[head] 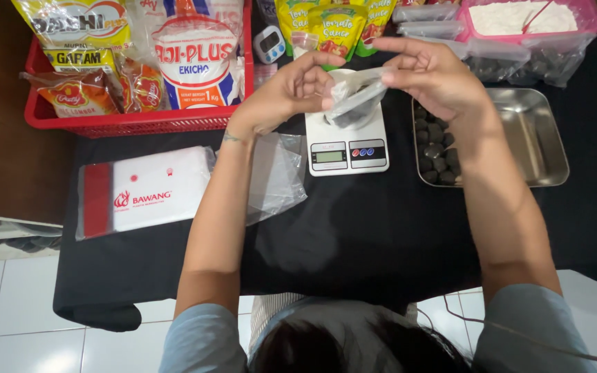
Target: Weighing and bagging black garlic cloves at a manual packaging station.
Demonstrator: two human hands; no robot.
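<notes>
Near the upper centre of the frame, both hands raised just above a small white digital kitchen scale [347, 147]. Left hand [286, 93] with fingers curled shut on one edge of a small clear plastic bag holding dark round pieces [354, 103]; right hand [433, 72] pinching the bag's top from the other side, fingers bent and closed on the plastic. Bag hanging between the two hands, directly over the scale's platform. To the right of the scale, a shallow rectangular steel tray [533, 138] with more dark round pieces [437, 148] heaped at its left end. Left of centre, a flat stack of empty clear plastic bags [278, 176] and a white-and-red flat packet in clear wrap [143, 192] lying on the black-clothed worktop [381, 235]. At upper left, a red plastic basket [133, 121] filled with seasoning packets.
</notes>
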